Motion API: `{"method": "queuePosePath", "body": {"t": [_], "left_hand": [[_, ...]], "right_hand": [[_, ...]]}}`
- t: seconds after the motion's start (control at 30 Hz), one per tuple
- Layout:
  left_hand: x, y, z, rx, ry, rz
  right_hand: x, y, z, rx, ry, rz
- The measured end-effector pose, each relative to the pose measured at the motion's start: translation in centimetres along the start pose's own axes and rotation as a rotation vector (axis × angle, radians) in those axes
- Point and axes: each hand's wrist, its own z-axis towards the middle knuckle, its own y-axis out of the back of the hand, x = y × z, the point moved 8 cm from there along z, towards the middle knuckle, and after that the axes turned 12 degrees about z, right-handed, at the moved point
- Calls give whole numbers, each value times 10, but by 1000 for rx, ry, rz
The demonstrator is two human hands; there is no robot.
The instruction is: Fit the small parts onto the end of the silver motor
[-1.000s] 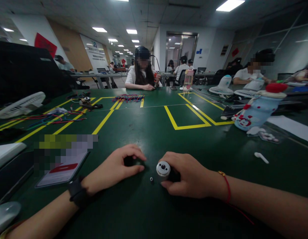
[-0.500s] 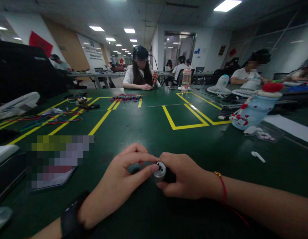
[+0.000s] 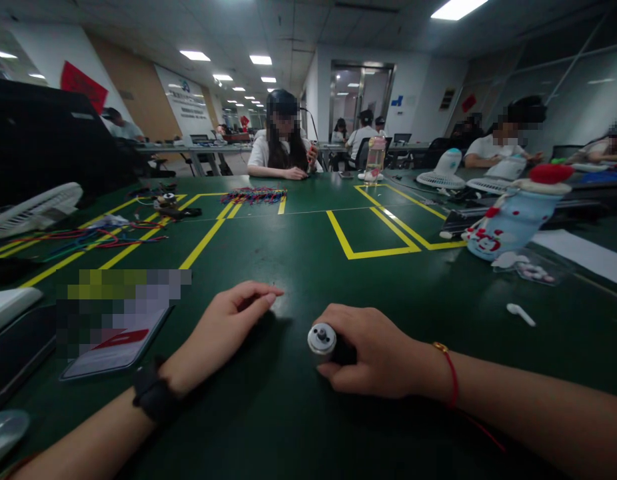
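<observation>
The right hand [image 3: 376, 350] lies on its side at the near edge of the counter [image 3: 308, 267], fingers curled tight round one small motor [image 3: 322, 340] whose silver face and shaft point left. The left hand [image 3: 228, 327] rests just beside it, apart from the motor, palm down, fingers loosely bent and holding nothing; a dark watch [image 3: 153, 400] sits on its wrist. One phone [image 3: 116, 347] lies near the left edge. Bare green counter opens ahead of both hands up to the yellow lines [image 3: 373, 253]. One white earbud [image 3: 521, 313] lies to the right.
</observation>
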Motion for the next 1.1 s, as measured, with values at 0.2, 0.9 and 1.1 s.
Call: {"method": "queuePosePath", "body": {"t": [0.2, 0.9, 1.1], "left_hand": [[36, 4, 6, -49, 164, -245], [-80, -18, -28, 73, -327, 53], [-63, -5, -22, 54, -283, -19]], "right_hand": [[-2, -2, 0, 4, -14, 21], [-2, 0, -2, -36, 32, -32], [-1, 1, -2, -23, 35, -8]]}}
